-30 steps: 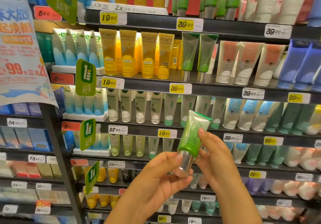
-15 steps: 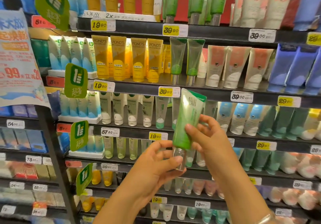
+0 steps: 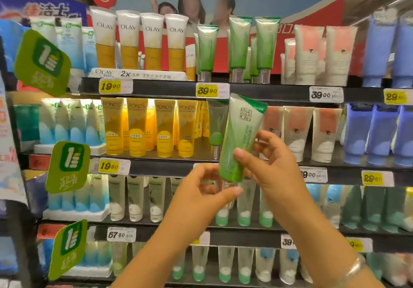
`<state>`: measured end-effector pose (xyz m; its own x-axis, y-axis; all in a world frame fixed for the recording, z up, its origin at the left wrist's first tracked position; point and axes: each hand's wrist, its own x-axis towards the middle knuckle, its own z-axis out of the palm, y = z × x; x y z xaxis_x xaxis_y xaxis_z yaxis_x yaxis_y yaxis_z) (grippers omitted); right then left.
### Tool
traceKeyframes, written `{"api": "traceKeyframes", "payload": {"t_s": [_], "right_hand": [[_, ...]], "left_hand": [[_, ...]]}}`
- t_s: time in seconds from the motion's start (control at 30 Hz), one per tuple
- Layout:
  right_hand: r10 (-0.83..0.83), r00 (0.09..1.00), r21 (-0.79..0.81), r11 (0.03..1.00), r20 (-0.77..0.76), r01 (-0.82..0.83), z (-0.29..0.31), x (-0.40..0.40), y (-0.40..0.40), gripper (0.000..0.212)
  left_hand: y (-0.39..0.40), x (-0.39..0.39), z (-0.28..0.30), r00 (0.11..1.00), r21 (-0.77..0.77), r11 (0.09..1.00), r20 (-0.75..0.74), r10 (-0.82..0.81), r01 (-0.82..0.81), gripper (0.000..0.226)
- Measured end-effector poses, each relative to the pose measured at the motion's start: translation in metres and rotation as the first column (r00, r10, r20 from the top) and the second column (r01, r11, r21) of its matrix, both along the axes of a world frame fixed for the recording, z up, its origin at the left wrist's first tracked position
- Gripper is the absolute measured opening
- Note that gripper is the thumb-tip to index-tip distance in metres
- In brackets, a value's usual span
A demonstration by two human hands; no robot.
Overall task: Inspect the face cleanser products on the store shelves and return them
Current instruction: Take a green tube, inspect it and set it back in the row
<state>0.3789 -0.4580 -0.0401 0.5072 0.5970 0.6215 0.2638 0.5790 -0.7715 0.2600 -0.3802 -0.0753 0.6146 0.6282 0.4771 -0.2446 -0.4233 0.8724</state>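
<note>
Your right hand (image 3: 271, 167) pinches the green cleanser tube (image 3: 240, 139) at its lower body, thumb in front and fingers curled behind, and your left hand (image 3: 201, 192) closes thumb and fingers on the clear cap (image 3: 228, 184) below it. The tube is in the air, tilted with its flat sealed end to the upper right, in front of the front edge of the second shelf (image 3: 167, 168), just beside the one dark green tube (image 3: 216, 129) standing there. I think the danger is at this gap: if you push the tilted tube in, its cap may catch the shelf edge or knock over that neighbour and the yellow Pond's tubes (image 3: 161, 129). A loose pinch on the smooth plastic may also let it slip.
</note>
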Motion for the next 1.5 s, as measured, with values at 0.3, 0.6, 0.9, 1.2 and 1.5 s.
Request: {"api": "traceKeyframes", "payload": {"t_s": [0.3,0.6,0.9,1.2,1.5], "right_hand": [[-0.091,0.978,0.117,0.991,0.189,0.07,0.081,0.036,0.042,0.042],[-0.181,0.915,0.183,0.976,0.36,0.121,0.158,0.061,0.086,0.028],[-0.56,0.66,0.177,0.813,0.501,0.555,0.185,0.104,0.107,0.044],[-0.579,0.533,0.043,0.701,0.617,0.712,0.18,0.123,0.128,0.049],[-0.567,0.543,-0.01,0.685,0.62,0.728,0.181,0.129,0.141,0.044]], "left_hand": [[0.053,0.049,0.085,0.994,0.299,0.95,0.09,0.069,-0.093,0.032],[0.106,0.076,0.162,0.98,0.374,0.917,0.182,0.079,-0.143,0.033],[0.162,0.094,0.207,0.96,0.323,0.918,0.233,0.158,-0.23,0.035],[0.186,0.12,0.209,0.969,0.364,0.898,0.098,0.225,-0.246,0.031],[0.192,0.119,0.21,0.965,0.358,0.902,-0.007,0.26,-0.241,0.031]]}}
